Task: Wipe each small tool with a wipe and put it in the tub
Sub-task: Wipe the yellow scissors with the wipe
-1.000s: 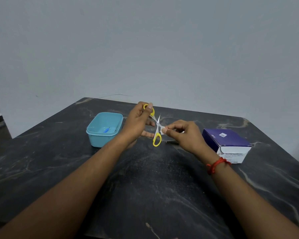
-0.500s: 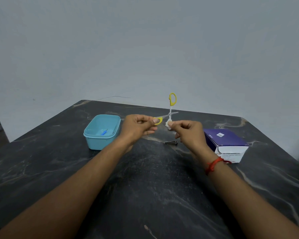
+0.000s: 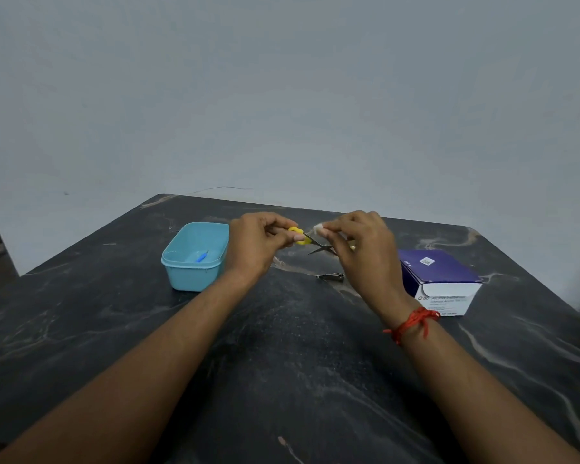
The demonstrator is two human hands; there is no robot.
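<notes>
Dark marbled table (image 3: pixel 282 380) bearing tub (image 3: pixel 191 279) meets grey wall (image 3: pixel 282 95)

Dark marble-veined table (image 3: pixel 282 380) against a plain grey wall (image 3: pixel 282 95), purple-and-white box (image 3: pixel 439 272) near its right edge.

Soft, even, slightly dim indoor light falls from above. The plain pale grey wall (image 3: pixel 282 95) darkens towards the upper corners. The black, white-veined stone worktop (image 3: pixel 282 380) shows a dull sheen rather than glare, with a faint, soft-edged shadow between the two bare forearms (image 3: pixel 168 356). The light blue plastic tub (image 3: pixel 195 276) has only a small pale highlight on its rim. Wide-angle distortion bows the worktop's edges and stretches the forearms at the bottom. The print on the purple and white cardboard box (image 3: pixel 446 296) is blurred, and the far right edge is smeared.
</notes>
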